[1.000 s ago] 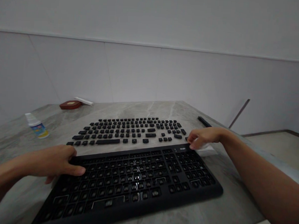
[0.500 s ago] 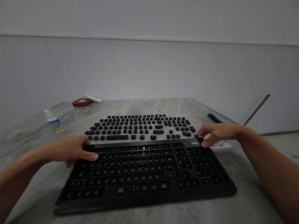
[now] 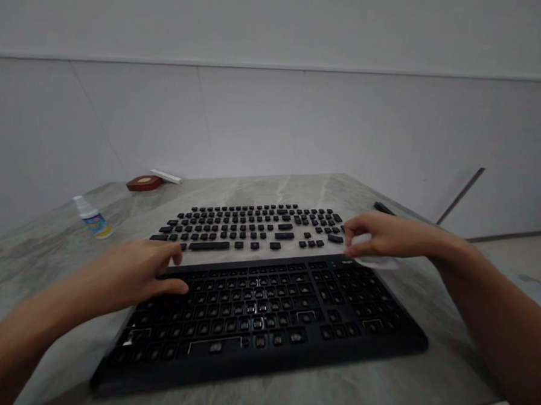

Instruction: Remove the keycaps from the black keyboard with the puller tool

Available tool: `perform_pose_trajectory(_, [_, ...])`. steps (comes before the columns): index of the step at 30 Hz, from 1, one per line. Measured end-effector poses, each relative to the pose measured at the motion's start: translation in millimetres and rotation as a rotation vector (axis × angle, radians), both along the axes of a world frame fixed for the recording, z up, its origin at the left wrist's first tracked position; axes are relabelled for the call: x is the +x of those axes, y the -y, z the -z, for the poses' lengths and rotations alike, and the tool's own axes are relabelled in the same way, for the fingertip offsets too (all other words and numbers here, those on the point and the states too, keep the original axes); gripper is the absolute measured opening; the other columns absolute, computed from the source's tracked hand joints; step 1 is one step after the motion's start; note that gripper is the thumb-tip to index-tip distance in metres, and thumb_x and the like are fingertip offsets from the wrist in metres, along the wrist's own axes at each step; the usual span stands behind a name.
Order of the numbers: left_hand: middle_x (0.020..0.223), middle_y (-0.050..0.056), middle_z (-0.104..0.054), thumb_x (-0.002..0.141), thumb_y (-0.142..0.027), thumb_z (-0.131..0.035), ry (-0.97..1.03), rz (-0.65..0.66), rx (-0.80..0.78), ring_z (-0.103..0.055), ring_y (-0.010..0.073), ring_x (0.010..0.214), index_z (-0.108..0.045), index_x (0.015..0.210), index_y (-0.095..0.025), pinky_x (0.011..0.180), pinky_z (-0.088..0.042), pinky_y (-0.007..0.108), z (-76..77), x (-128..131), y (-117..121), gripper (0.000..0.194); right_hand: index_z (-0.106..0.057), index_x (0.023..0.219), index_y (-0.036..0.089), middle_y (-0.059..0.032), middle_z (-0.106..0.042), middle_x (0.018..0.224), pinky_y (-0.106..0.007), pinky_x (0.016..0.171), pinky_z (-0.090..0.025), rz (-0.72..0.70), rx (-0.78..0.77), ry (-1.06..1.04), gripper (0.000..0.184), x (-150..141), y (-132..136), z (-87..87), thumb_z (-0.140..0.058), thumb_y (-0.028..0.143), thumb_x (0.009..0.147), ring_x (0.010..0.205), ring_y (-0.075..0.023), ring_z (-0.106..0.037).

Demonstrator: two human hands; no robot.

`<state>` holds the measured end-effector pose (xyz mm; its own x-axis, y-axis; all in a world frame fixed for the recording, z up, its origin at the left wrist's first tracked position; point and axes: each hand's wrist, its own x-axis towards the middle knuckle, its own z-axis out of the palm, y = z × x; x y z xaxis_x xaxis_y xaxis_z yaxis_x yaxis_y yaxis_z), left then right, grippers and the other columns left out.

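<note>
A black keyboard base [image 3: 244, 361] with its keycaps off lies on the table in front of me, its switch sockets showing. My left hand [image 3: 146, 274] hovers over its far left corner, thumb and fingers apart with nothing between them. By the far right edge, my right hand [image 3: 377, 235] has thumb and fingers closed on a white tissue [image 3: 378, 262], part of which hangs below the palm. Past the base, loose black keycaps [image 3: 251, 219] are laid out in keyboard order, with a long space bar [image 3: 209, 246] in the nearest row.
A small white-capped spray bottle [image 3: 93, 218] stands at left. Farther back are a reddish-brown box [image 3: 144, 183] and a white strip [image 3: 166, 176]. A black stick-like item [image 3: 383, 208] lies beyond my right hand. The grey marbled table [image 3: 297, 391] reaches a pale wall [image 3: 256, 123].
Both hands have come off the keyboard base, which rests flatter on the table. My right hand has shifted left with the tissue; my left hand has lifted slightly rightward.
</note>
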<state>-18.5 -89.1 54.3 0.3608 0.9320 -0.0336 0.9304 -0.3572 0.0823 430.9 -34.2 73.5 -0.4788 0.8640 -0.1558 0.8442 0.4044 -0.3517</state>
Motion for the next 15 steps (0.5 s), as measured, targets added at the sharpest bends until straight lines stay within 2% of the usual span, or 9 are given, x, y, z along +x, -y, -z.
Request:
perform_pose_trajectory(3, [0.085, 0.004, -0.066, 0.094, -0.044, -0.058, 0.184, 0.449, -0.084, -0.062, 0.0181, 0.075, -0.068, 0.098, -0.022, 0.065, -0.045, 0.029, 3.3, 28.4, 15.3, 0.024, -0.069, 0.083, 0.020, -0.0010, -0.071, 0.079, -0.027, 0.069, -0.043, -0.234, 0.070, -0.299, 0.021, -41.0, 25.5, 6.2, -0.069, 0.040, 0.083, 0.073, -0.0161, -0.062])
perform_pose_trajectory(5, [0.089, 0.004, -0.066, 0.096, -0.034, -0.057, 0.228, 0.655, -0.170, -0.062, 0.0171, 0.076, -0.068, 0.102, -0.023, 0.064, -0.045, 0.028, 8.1, 44.2, 24.3, 0.016, -0.069, 0.085, 0.020, 0.0000, -0.072, 0.081, -0.026, 0.071, -0.043, -0.408, 0.014, -0.380, 0.018, -65.6, 40.3, 17.0, -0.071, 0.038, 0.083, 0.074, -0.0141, -0.063])
perform_pose_trajectory(7, [0.088, 0.003, -0.066, 0.096, -0.026, -0.056, 0.245, 0.709, -0.201, -0.062, 0.0166, 0.076, -0.068, 0.105, -0.024, 0.064, -0.045, 0.028, 13.0, 53.2, 29.3, 0.015, -0.069, 0.083, 0.019, 0.0001, -0.071, 0.077, -0.025, 0.068, -0.043, -0.542, -0.037, -0.364, 0.017, -81.2, 49.9, 26.6, -0.071, 0.036, 0.084, 0.071, -0.0133, -0.063])
perform_pose_trajectory(9, [0.087, 0.003, -0.065, 0.097, -0.024, -0.055, 0.270, 0.703, -0.207, -0.062, 0.0162, 0.074, -0.068, 0.105, -0.025, 0.063, -0.045, 0.028, 16.3, 55.7, 30.4, 0.016, -0.069, 0.081, 0.019, -0.0003, -0.070, 0.075, -0.025, 0.066, -0.042, -0.596, -0.062, -0.339, 0.019, -84.7, 52.1, 30.0, -0.071, 0.037, 0.083, 0.069, -0.0137, -0.062])
perform_pose_trajectory(11, [0.085, 0.003, -0.065, 0.096, -0.024, -0.055, 0.291, 0.693, -0.206, -0.062, 0.0160, 0.073, -0.069, 0.104, -0.025, 0.062, -0.045, 0.028, 17.5, 54.7, 29.5, 0.016, -0.068, 0.078, 0.019, -0.0003, -0.071, 0.075, -0.025, 0.068, -0.044, -0.575, -0.085, -0.343, 0.021, -76.1, 45.3, 25.8, -0.071, 0.038, 0.082, 0.070, -0.0141, -0.064])
perform_pose_trajectory(13, [0.083, 0.003, -0.065, 0.095, -0.024, -0.057, 0.295, 0.689, -0.194, -0.061, 0.0159, 0.071, -0.070, 0.103, -0.025, 0.061, -0.045, 0.027, 17.3, 53.5, 28.8, 0.015, -0.068, 0.079, 0.018, -0.0015, -0.072, 0.079, -0.026, 0.073, -0.046, -0.469, -0.050, -0.370, 0.023, -57.4, 29.2, 17.8, -0.066, 0.040, 0.086, 0.075, -0.0153, -0.066])
perform_pose_trajectory(14, [0.083, 0.003, -0.065, 0.094, -0.025, -0.057, 0.292, 0.687, -0.183, -0.062, 0.0159, 0.071, -0.070, 0.103, -0.025, 0.061, -0.046, 0.027, 17.1, 53.2, 28.8, 0.015, -0.068, 0.082, 0.018, -0.0038, -0.073, 0.083, -0.027, 0.075, -0.046, -0.365, 0.021, -0.387, 0.024, -45.0, 18.3, 14.1, -0.064, 0.041, 0.087, 0.079, -0.0175, -0.066])
perform_pose_trajectory(15, [0.083, 0.002, -0.065, 0.094, -0.025, -0.058, 0.286, 0.686, -0.173, -0.062, 0.0158, 0.070, -0.070, 0.103, -0.025, 0.061, -0.046, 0.027, 17.0, 53.0, 29.0, 0.015, -0.069, 0.084, 0.018, -0.0048, -0.073, 0.085, -0.029, 0.077, -0.047, -0.154, 0.146, -0.396, 0.027, -31.2, 6.2, 11.5, -0.062, 0.044, 0.086, 0.082, -0.0195, -0.066])
